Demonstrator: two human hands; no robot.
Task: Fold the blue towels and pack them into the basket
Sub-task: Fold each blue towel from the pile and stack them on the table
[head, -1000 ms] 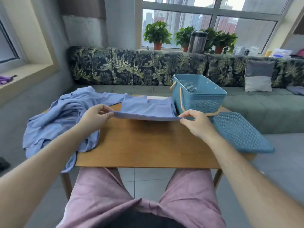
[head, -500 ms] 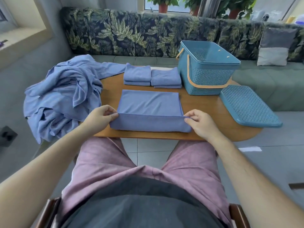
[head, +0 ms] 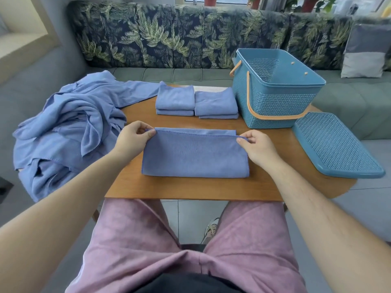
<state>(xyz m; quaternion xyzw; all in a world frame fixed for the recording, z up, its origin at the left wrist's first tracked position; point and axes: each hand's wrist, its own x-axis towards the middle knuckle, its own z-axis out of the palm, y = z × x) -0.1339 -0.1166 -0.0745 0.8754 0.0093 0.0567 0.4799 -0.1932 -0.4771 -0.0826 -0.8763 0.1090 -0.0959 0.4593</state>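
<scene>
At the far left, a heap of unfolded towels (head: 63,132) lies crumpled over the left end of the bench (head: 190,187) and hangs past its edge. Next comes your left hand (head: 132,138). Its grip is closed in a pinch, thumb against forefinger, on the far left corner of the half-folded towel (head: 194,155). That towel lies flat at the middle of the bench, doubled over. Its folded edge is toward you and its hemmed edges are on the far side, where the lower layer shows as a thin strip beyond the upper one. Behind it, near the far edge of the bench, two piles of folded blue towels stand side by side: the left stack (head: 175,98) and the right stack (head: 215,103). Whether they touch cannot be told. Your right hand (head: 257,146) mirrors the left, its grip pinching the far right corner of the same towel. Further right, the basket (head: 275,98) stands upright on the bench, just beside the right stack, with its orange handle (head: 273,117) lowered across the near wall. The lid (head: 334,149) lies flat at the right end of the bench, patterned face up, just beside the basket and overhanging the bench edge. A leaf-patterned sofa (head: 169,34) runs behind, with a grey-and-white cushion (head: 366,53) at the far right.
</scene>
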